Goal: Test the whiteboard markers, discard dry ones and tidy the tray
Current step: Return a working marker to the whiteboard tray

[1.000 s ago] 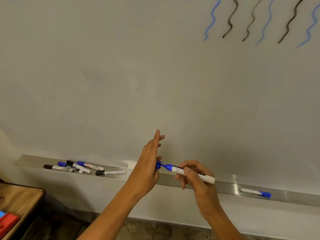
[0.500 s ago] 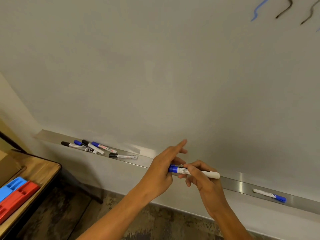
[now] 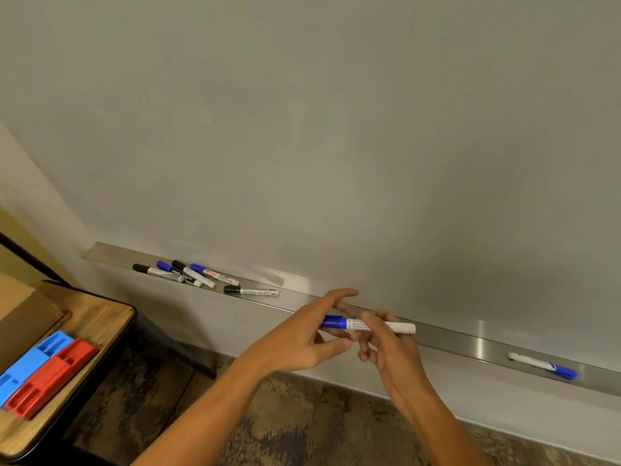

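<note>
Nearest to me, my right hand [image 3: 386,344] pinches the white barrel of the blue-capped marker [image 3: 366,325] between thumb and fingers, holding it roughly level, its long axis running left to right with the cap pointing left. My left hand [image 3: 309,334] sits at that cap end, fingers mostly straight and relaxed with the fingertips against the cap rather than wrapped round it; I judge the cap seated. Both hands hover just in front of the metal tray [image 3: 453,338], apart from it.

What matters next is where this marker goes. The tray runs diagonally behind the hands, nearly parallel to the marker. To the left along it lies a loose cluster of markers [image 3: 188,274], crossing one another, with one black-capped marker [image 3: 250,291] lying alone just right of them. To the right, well apart, a single blue-capped marker [image 3: 544,365] lies with its cap pointing right. The left hand is nearer the cluster, the right nearer the lone one.

Low at the left, a wooden table [image 3: 100,317] carries a blue block [image 3: 33,361] and a red block [image 3: 50,378] side by side, beside a cardboard box [image 3: 23,314] whose contents I cannot see.
</note>
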Demonstrator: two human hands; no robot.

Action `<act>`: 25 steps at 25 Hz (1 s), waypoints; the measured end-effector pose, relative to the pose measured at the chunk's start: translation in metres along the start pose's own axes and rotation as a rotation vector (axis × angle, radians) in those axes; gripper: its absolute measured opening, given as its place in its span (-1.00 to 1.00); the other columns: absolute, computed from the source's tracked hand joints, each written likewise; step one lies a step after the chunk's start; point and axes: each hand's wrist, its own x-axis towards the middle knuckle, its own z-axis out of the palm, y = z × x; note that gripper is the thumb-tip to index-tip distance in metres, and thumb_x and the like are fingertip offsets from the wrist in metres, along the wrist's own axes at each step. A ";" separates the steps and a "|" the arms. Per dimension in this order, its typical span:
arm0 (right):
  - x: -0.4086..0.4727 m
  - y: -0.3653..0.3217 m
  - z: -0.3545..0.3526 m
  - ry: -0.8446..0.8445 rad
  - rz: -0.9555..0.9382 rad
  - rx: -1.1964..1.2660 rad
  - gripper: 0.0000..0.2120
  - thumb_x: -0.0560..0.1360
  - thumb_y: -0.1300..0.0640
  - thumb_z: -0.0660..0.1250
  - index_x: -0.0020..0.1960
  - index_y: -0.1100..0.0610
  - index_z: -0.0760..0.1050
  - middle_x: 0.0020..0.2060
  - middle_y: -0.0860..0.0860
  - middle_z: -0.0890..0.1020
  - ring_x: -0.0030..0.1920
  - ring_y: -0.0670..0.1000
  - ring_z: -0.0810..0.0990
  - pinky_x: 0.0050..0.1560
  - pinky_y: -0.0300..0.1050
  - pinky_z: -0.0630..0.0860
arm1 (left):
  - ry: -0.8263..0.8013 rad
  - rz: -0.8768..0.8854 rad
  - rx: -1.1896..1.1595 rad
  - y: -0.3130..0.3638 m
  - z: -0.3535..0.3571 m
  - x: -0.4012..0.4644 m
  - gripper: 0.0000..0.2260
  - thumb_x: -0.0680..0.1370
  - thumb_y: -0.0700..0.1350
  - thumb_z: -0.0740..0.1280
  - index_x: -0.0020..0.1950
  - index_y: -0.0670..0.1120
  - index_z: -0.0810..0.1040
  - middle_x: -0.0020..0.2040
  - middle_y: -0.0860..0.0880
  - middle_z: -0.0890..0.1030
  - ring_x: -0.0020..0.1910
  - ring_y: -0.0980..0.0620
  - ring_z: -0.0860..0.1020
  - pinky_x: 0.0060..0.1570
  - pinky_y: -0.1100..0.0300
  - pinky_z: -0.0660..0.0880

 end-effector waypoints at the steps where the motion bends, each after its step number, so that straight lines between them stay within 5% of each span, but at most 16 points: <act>1: 0.003 0.004 -0.001 0.019 0.030 0.022 -0.70 0.38 0.00 0.43 -0.01 0.20 0.62 -0.27 0.21 0.67 -0.33 0.08 0.53 -0.31 -0.05 0.48 | -0.018 -0.028 -0.012 -0.006 -0.001 -0.001 -0.52 0.58 -0.02 0.37 0.47 0.17 0.32 0.26 0.13 0.52 0.04 0.14 0.63 -0.12 0.25 0.60; 5: 0.003 0.024 -0.006 0.005 0.135 -0.009 -0.69 0.46 0.01 0.42 0.10 0.19 0.60 -0.17 0.20 0.70 -0.33 0.06 0.51 -0.32 -0.07 0.46 | 0.084 -0.058 0.165 -0.039 0.011 -0.002 -0.76 0.61 0.04 0.31 0.26 0.06 0.58 0.09 0.13 0.64 -0.09 0.17 0.64 -0.02 0.27 0.56; 10: 0.003 0.036 -0.024 0.087 0.223 -0.064 -0.81 0.58 0.13 0.36 0.19 0.08 0.56 -0.08 0.13 0.74 -0.25 0.08 0.52 -0.29 -0.08 0.46 | 0.319 -0.327 0.287 -0.097 0.004 -0.002 -0.84 0.60 0.03 0.32 0.17 0.12 0.56 -0.12 0.22 0.56 -0.17 0.20 0.54 -0.08 0.24 0.54; 14: -0.007 0.043 -0.047 0.195 0.258 -0.043 -0.84 0.59 0.19 0.32 0.15 0.14 0.58 -0.11 0.16 0.73 -0.30 0.08 0.52 -0.31 -0.10 0.45 | 0.461 -0.489 0.408 -0.157 -0.031 0.005 -0.83 0.59 0.02 0.33 0.18 0.10 0.56 0.00 0.11 0.62 -0.04 0.07 0.58 -0.02 0.02 0.59; 25: -0.020 0.056 -0.065 0.360 0.218 0.011 -0.86 0.60 0.23 0.32 0.10 0.18 0.62 -0.11 0.19 0.72 -0.29 0.08 0.54 -0.30 -0.04 0.49 | 0.486 -0.513 0.687 -0.216 -0.065 0.029 -0.73 0.52 -0.10 0.44 0.21 -0.09 0.63 0.12 -0.12 0.58 0.07 -0.16 0.48 0.09 -0.03 0.49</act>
